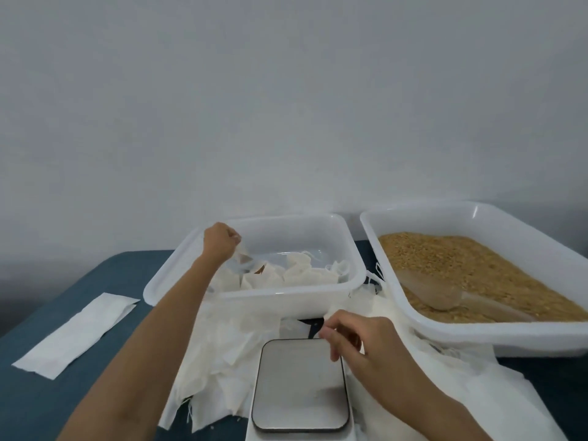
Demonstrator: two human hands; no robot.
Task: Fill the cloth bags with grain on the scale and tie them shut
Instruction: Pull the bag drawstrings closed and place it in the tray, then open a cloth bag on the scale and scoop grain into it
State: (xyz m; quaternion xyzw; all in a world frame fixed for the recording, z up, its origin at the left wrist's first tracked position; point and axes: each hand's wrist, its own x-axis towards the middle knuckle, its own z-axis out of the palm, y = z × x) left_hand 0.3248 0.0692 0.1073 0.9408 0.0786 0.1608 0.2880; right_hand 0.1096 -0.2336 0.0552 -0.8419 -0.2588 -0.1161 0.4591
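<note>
My left hand (220, 242) reaches over the near-left rim of a white tub (254, 297) and pinches the top of a filled cloth bag (245, 261); several tied white bags (305, 272) lie inside. My right hand (350, 337) hovers over the far right corner of the scale's bare steel plate (299, 383), fingers loosely curled, holding nothing that I can make out. A larger white tub (477, 332) on the right holds golden grain (471, 272), with a clear plastic scoop (442, 294) lying in it. Flat cloth bags (219, 361) lie spread around the scale.
A folded white paper sheet (76, 332) lies on the blue table (63, 393) at the left. A plain grey wall stands behind the tubs. More cloth (477, 396) spreads under the grain tub toward the right edge.
</note>
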